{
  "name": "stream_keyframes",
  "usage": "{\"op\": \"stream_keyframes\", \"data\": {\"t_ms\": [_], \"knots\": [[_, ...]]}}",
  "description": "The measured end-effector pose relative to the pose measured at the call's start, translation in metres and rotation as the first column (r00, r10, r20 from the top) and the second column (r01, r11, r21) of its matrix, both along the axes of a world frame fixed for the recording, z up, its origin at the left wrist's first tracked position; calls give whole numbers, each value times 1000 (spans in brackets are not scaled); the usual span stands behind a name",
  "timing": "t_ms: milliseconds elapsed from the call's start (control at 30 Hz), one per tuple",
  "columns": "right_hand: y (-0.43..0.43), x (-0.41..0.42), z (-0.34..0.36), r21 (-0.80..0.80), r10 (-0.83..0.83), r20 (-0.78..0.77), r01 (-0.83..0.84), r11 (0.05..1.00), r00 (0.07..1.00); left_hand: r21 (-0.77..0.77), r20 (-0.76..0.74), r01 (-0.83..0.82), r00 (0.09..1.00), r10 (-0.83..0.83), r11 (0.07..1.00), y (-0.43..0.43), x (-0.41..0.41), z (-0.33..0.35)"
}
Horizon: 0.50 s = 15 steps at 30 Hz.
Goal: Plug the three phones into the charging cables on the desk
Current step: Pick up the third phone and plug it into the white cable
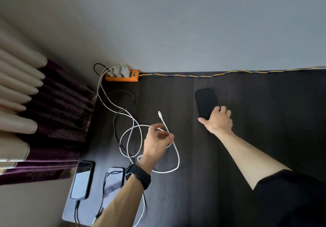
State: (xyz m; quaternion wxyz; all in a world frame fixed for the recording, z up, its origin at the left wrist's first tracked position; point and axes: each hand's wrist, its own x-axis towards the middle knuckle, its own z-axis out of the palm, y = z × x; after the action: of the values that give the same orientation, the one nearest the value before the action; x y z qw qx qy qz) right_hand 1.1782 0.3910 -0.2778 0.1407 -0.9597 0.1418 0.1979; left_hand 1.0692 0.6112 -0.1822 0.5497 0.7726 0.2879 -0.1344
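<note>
Left hand (pixel 157 142) pinches white cable (pixel 176 157); right hand (pixel 218 119) on dark phone (pixel 205 101).

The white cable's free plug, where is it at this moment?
In the head view, the white cable's plug sticks up above the left hand that pinches the cable, mid-desk, left of the dark phone under the right hand.

Left hand (pixel 157 143) pinches white cable (pixel 176 157); right hand (pixel 218 120) on black phone (pixel 205 101).

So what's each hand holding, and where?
Left hand pinches the white cable just behind its plug. Right hand rests on the black phone's near end, not lifted.
</note>
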Motion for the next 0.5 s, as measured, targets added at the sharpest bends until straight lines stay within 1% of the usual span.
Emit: {"op": "stream_keyframes", "data": {"t_ms": [67,133,200,267,300,367,433,467,500], "knots": [[4,-1,0,27,-26,-13,26,999,1000,-20,1,115,993,-115,993,-4,-1,2],[3,-8,3,27,-50,-68,52,998,996,-12,3,189,982,-189,982,-9,-6,4],[-2,-29,7,10,-90,-131,92,996,987,-7,-2,233,972,-233,972,-15,-12,9],[-11,-61,9,19,-183,-183,190,982,966,-12,-21,261,965,-261,965,-20,-17,11],[-16,-79,10,26,-202,-198,211,977,959,-21,-28,269,963,-269,963,-23,-20,13],[-27,-114,11,49,-178,-223,193,980,958,-29,-26,291,956,-292,956,-29,-26,16],[-38,-145,19,104,-200,-262,234,967,944,-80,-15,327,944,-329,942,-35,-38,22],[-42,-157,21,168,-236,-291,293,941,927,-123,4,340,940,-342,932,-39,-43,22],[-46,-169,27,247,-290,-319,374,894,902,-146,25,362,932,-363,920,-42,-49,25]]}}
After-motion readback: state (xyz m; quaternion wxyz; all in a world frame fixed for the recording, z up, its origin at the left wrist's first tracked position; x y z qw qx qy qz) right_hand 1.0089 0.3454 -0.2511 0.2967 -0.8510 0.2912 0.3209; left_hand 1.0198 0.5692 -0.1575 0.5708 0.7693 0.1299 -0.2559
